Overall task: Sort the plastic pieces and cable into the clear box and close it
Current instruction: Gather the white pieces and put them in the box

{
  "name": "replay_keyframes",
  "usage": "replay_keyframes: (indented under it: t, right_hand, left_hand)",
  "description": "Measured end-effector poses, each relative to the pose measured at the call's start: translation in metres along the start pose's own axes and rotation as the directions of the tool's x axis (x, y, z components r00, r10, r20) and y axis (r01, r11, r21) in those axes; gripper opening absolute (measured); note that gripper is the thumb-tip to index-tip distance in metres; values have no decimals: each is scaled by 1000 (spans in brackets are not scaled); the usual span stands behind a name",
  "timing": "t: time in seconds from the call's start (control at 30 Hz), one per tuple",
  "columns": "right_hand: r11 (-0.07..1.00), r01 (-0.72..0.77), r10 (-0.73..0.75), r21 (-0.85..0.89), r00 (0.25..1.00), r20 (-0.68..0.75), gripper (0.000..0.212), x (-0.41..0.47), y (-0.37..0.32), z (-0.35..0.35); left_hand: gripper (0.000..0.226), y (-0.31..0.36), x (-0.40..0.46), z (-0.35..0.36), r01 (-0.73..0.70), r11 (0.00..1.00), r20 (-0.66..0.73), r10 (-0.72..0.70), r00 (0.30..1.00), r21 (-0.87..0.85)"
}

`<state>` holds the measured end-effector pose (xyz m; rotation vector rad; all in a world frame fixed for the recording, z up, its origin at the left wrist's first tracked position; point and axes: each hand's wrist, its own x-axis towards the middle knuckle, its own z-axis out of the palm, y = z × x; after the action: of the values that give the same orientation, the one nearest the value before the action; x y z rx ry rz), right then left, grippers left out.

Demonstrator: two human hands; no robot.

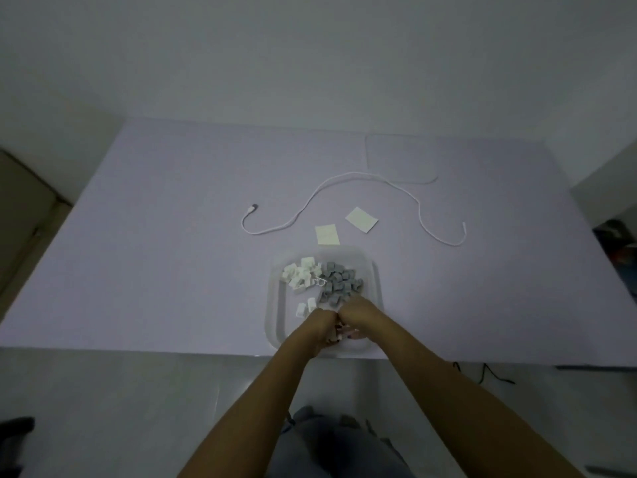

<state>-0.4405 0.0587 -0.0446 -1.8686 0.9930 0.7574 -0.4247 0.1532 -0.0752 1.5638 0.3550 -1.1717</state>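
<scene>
While both hands, left hand [319, 331] and right hand [355, 320], curl fingers together inside the clear box [377, 288] at the desk's near edge, grip contents unclear; white pieces [301, 274] and grey pieces [339, 282] fill its far half; cable [344, 175] lies beyond.

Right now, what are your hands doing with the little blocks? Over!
Both hands, left hand and right hand, down in the clear box, grips unclear. White pieces and grey pieces inside. Cable and lid out on table.

Both grips crowd the clear box [377, 281]; beyond them, cable [344, 177] and two paper squares [362, 219] lie across open bench [155, 253].
</scene>
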Motion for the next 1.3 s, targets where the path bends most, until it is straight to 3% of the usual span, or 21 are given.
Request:
replay_keyframes:
  t: [0.07,0.17,0.3,0.6,0.73,0.9,1.1,1.3]
  right_hand:
    - [978,56,-59,-199,998,-6,8,-1,2,-1]
    - [901,143,-142,-410,989,34,26,0,8,-2]
    - [827,183,-210,-532,978,9,32,-3,14,-1]
    - [723,195,-257,-662,967,4,33,-9,13,-7]
    - [686,200,-257,-699,966,24,36,-12,10,-11]
    - [669,216,-311,-711,950,-4,29,-13,11,-11]
    - [666,202,-279,-718,960,11,28,-9,10,-8]
    - [671,202,-232,-714,971,56,31,-6,9,-3]
  left_hand:
    - [25,0,1,1,8,999,17,-8,1000,45]
    - [25,2,-1,1,14,996,49,-18,999,84]
    - [32,3,-3,3,-40,979,99,21,995,200]
    - [42,0,1,11,-156,892,118,116,986,425]
    - [48,-1,3,14,-248,795,134,209,969,554]
    - [37,1,1,16,-273,730,157,225,962,626]
    - [26,3,6,13,-279,597,179,223,958,752]
    - [40,3,10,11,-274,428,192,225,955,862]
